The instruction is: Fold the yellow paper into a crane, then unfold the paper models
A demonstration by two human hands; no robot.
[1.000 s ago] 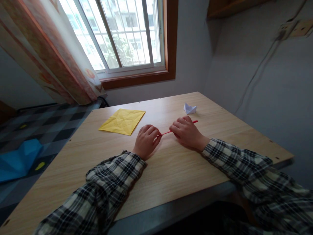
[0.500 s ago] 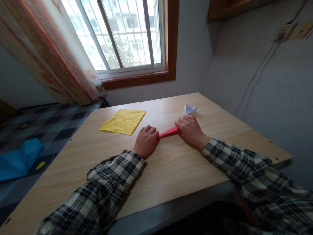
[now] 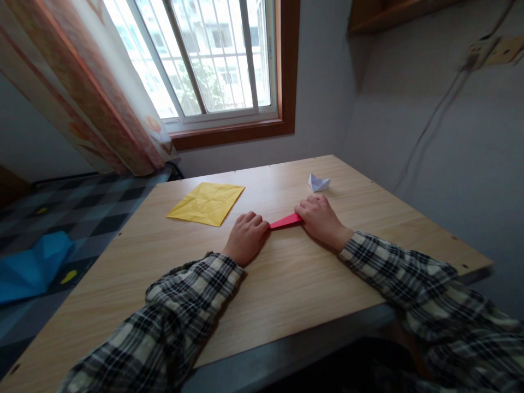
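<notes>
While both hands rest low on the wooden desk point(image 3: 286, 273), a narrow folded strip of red paper point(image 3: 286, 221) lies flat between them, its pointed end at the left fingers and its wider end tucked under the right fingers. The left hand point(image 3: 245, 238) is curled loosely, knuckles up, with its fingertips touching or pressing the red tip; whether they pinch it cannot be told. The right hand point(image 3: 321, 218) lies with fingers bent down over the wide end, seemingly pinning it to the desk rather than lifting it. Such paper looks very light, thin and easily creased, so it would likely slide on the smooth wood unless held at both ends, and the folded edges seem the firmest places to take hold. Beyond the left fingers lies a creased yellow sheet point(image 3: 207, 203); just past the right fingers stands a small white paper boat point(image 3: 318, 182), apart from the hand.
</notes>
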